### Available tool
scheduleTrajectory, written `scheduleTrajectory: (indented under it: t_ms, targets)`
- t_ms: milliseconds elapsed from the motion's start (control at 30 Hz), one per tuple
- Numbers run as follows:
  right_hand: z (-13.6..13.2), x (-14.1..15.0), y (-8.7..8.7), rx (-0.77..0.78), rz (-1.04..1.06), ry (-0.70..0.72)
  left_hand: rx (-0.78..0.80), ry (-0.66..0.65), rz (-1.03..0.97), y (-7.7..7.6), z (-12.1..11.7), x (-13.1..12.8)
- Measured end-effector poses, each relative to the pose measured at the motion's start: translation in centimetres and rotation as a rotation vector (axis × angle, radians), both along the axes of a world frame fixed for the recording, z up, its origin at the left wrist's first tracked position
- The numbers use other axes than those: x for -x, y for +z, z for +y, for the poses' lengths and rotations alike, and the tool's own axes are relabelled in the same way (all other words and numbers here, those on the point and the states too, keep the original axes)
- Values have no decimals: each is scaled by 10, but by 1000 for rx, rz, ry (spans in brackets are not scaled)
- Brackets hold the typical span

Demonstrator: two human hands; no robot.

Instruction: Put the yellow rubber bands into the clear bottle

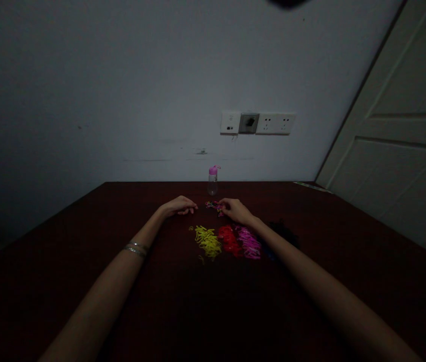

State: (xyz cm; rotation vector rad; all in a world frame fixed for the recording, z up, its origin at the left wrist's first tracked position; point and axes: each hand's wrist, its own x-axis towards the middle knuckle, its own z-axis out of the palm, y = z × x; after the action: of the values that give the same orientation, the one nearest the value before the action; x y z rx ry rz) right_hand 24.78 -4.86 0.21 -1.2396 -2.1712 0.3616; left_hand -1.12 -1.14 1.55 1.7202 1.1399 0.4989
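My left hand (178, 205) rests on the dark red table with its fingers loosely bent and a little apart, holding nothing that I can see. My right hand (236, 211) is at a small pile of mixed-colour rubber bands (213, 205). Its thumb and fingertips come together at the right side of that pile; what is between them is too small to tell. Nearer to me lie sorted rubber bands: a yellow heap (208, 242), a red heap (230, 240) and a pink-purple heap (248, 243). Past my right forearm is a black heap (284, 232), with some blue bands (269, 253) partly hidden under the arm.
A clear bottle with a pink lid (212, 181) stands behind the mixed pile, near the wall. Sockets (257, 123) are set in the wall above the table (141, 196). A thin flat strip (313, 187) lies at the back right edge, near a white door (397, 166). Light is dim.
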Motion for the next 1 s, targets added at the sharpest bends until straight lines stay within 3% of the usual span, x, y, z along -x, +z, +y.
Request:
scheduleTrajectory:
  t_ms: [267, 533, 667, 800, 1000]
  targets:
    - [-3, -18, 17, 91, 265, 37, 9, 5, 8, 4, -4, -1]
    - [-5, -33, 41, 284, 429, 54, 3, -3, 2, 0, -1, 2]
    - [-20, -19, 57, 421, 390, 162, -2, -1, 33, 2, -2, 2]
    - [-45, 10, 69, 510, 287, 371, -12, -1, 34, 3, -4, 2]
    - [-65, 39, 67, 568, 83, 530, -16, 5, 28, 3, -4, 3]
